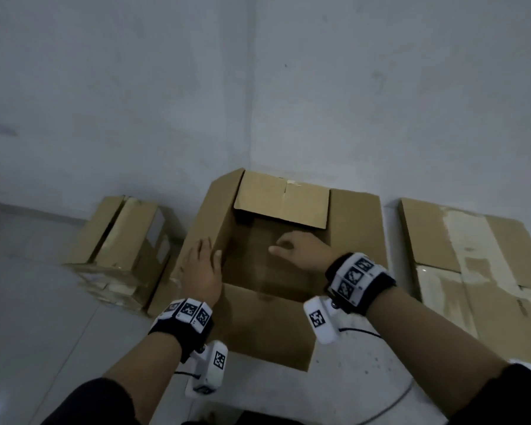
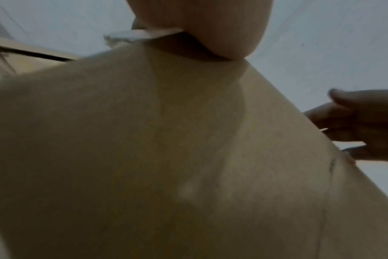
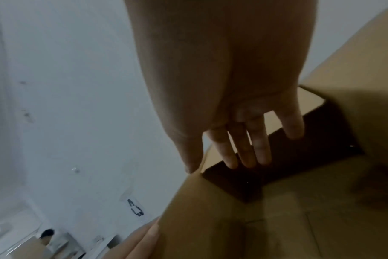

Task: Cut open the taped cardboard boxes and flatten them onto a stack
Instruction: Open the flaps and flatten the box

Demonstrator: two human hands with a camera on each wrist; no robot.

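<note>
Matt brown cardboard open box; glossy tape on flattened cardboard.

txt: none legible | wristbands: coded squares only, no words

Hands: two, left hand and right hand | Wrist bands with square markers: two | Opened cardboard box, flaps spread: one | Closed taped cardboard box: one, possibly atop another, unclear | Flattened cardboard stack: one, sheet count unclear
</note>
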